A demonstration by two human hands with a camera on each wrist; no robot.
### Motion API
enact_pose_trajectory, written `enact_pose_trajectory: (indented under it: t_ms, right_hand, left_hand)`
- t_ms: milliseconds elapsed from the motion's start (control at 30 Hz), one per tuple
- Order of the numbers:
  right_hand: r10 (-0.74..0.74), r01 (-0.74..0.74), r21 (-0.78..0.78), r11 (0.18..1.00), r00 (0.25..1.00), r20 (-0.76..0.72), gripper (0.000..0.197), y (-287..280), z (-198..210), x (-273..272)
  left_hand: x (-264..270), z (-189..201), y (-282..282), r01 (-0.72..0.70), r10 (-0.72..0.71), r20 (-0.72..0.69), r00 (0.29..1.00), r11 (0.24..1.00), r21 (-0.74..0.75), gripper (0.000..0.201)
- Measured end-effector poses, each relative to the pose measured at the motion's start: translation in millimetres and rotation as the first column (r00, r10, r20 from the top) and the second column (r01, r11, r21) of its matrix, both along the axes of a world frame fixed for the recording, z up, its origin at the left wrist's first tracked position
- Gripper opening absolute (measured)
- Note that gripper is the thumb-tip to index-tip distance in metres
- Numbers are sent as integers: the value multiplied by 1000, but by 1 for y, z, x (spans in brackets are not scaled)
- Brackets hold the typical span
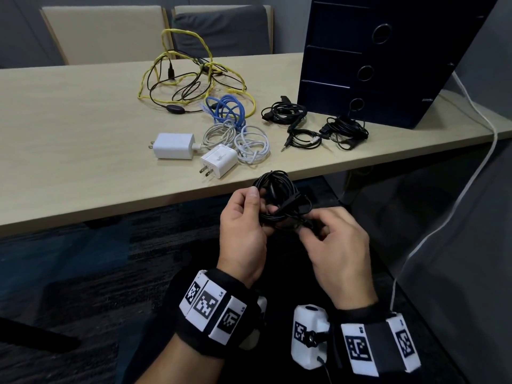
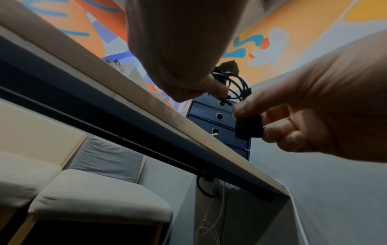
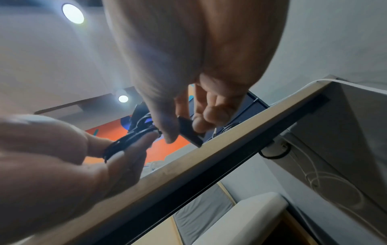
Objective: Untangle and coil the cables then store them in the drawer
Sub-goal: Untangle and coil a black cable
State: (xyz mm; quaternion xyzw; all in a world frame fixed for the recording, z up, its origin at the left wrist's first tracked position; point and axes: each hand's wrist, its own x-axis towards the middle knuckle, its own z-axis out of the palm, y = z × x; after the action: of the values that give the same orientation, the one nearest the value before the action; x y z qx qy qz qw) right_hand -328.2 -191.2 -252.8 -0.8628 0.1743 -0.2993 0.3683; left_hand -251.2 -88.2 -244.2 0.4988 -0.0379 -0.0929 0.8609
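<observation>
A black cable (image 1: 279, 195) wound into a small coil hangs in front of the table's near edge, held by both hands. My left hand (image 1: 257, 202) grips the coil's left side, with the thumb on top and the fingers through the loops. My right hand (image 1: 307, 228) pinches the coil's lower right part. In the wrist views its thumb and fingers hold a flat black piece (image 2: 248, 126) (image 3: 189, 131) beside the loops (image 2: 234, 82) (image 3: 130, 140); I cannot tell whether it is a plug or a strap. The dark blue drawer unit (image 1: 374, 59) stands at the back right with its drawers closed.
On the table (image 1: 69, 134) lie a yellow cable tangled with a thin black one (image 1: 194, 73), a blue coil (image 1: 227, 109), white coils (image 1: 238, 139) with two white chargers (image 1: 174, 145), and black coils (image 1: 285, 112) (image 1: 343, 130). A white cord (image 1: 482, 151) hangs off the right edge.
</observation>
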Motion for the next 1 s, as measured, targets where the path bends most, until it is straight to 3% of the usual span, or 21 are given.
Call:
enact_pose_trajectory:
  t_ms: [67,233,433,567,733,867,1000]
  right_hand:
    - [-50,52,-39,998,997,57,13,0,2,-1]
    - [-110,139,-108,984,964,244,24,4,16,-7]
    - [-78,144,-138,980,915,395,28,7,23,-7]
    - [-62,105,-75,992,899,433,22,13,27,-7]
    - [-99,185,-140,973,877,470,23,19,25,-2]
    - [-100,127,-34,991,898,429,17,21,21,1]
    - [-165,85,234,969,923,347,15,22,16,5]
  left_hand:
    - [-1,-3,-1,-34,30,44,999,995,92,21]
    - [-2,-5,-4,-258,176,270,947,915,309,21]
    - [-3,-1,-12,-361,213,400,891,868,341,19]
    - [-3,1,-15,-434,231,498,836,833,342,14]
    - [-2,-2,-17,-489,234,561,794,793,362,15]
    - [-6,-1,-19,-491,260,546,796,805,333,14]
    - [-8,3,-23,-422,282,444,850,870,255,14]
